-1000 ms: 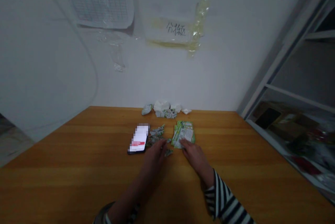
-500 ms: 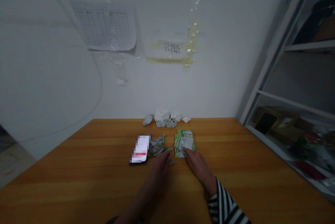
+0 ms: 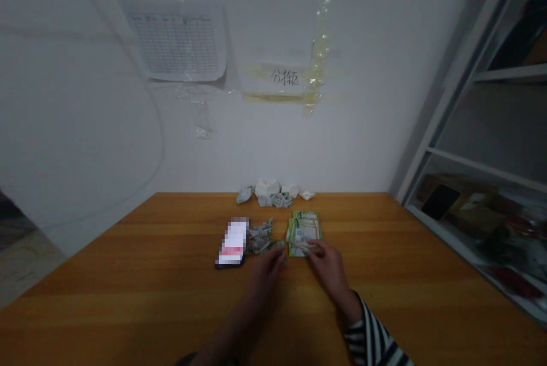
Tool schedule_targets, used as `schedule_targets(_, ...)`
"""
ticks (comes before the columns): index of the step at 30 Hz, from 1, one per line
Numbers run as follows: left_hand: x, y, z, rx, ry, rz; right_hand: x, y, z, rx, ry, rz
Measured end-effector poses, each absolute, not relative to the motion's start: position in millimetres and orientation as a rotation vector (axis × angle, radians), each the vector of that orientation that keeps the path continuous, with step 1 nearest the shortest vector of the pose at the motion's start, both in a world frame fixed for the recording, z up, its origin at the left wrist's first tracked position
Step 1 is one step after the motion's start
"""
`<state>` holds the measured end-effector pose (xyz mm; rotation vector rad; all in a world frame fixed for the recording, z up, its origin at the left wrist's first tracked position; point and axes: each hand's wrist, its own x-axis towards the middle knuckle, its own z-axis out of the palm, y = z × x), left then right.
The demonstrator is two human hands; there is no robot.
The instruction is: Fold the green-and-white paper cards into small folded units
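Observation:
My right hand (image 3: pixel 331 266) pinches the near edge of a thin green-and-white paper card (image 3: pixel 300 245), seen almost edge-on. Beneath it lies an overlapping stack of similar printed cards (image 3: pixel 305 226). My left hand (image 3: pixel 265 269) is closed just to the left, its fingertips around a crumpled bit of green-and-white paper (image 3: pixel 280 244), mostly hidden by the fingers. Beyond the left hand lie several crumpled printed papers (image 3: pixel 260 235). A phone (image 3: pixel 233 243) with a lit, blurred-out screen rests flat beside them.
Crumpled white and printed papers (image 3: pixel 268 189) sit along the back of the wooden table (image 3: pixel 171 280), near the wall. Taped sheets (image 3: pixel 183 41) hang above. Shelving (image 3: pixel 478 183) with boxes and other items stands along the right side.
My right hand has raised a card from the top of the stack and tilted it. My left hand stays close to its earlier place. The view has shifted slightly.

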<state>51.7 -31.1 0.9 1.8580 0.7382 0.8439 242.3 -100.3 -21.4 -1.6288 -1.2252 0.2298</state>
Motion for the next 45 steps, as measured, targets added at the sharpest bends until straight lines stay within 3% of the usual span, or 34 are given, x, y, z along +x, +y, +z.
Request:
schedule_targets(7, 52.9, -31.6, 6.8, 1.686, 0.712, 0.867, 246.3, -101.0, -31.7, -1.601, -1.075, 0.253)
schedule_targets(11, 58.0, -30.2, 5.7, 1.301, 0.762, 0.838, 239.6, -111.8, -16.9, -1.581, -1.081, 0.132)
schedule_targets(16, 56.9, -27.2, 4.5, 0.866, 0.624, 0.675, 210.9, -127.3, 16.7, -1.232, -1.872, 0.235)
schedule_targets(19, 50.3, -27.3, 7.9, 0.826, 0.618, 0.655, 203.9, -129.4, 26.8, -1.153, -1.990, 0.242)
schedule_targets(25, 46.0, -28.0, 19.2, 0.784, 0.669, 0.597, 219.3, -118.2, 13.6, -1.325, -1.585, 0.180)
schedule_targets(32, 50.5, -30.5, 23.8, 0.728, 0.524, 0.644, 214.0, -111.6, -7.5, -1.390, -1.037, 0.535)
schedule_targets(45, 54.9, -46.5, 30.8, 0.864, 0.577, 0.806, 195.6, -116.0, 0.1, -1.355, -0.932, 0.487)
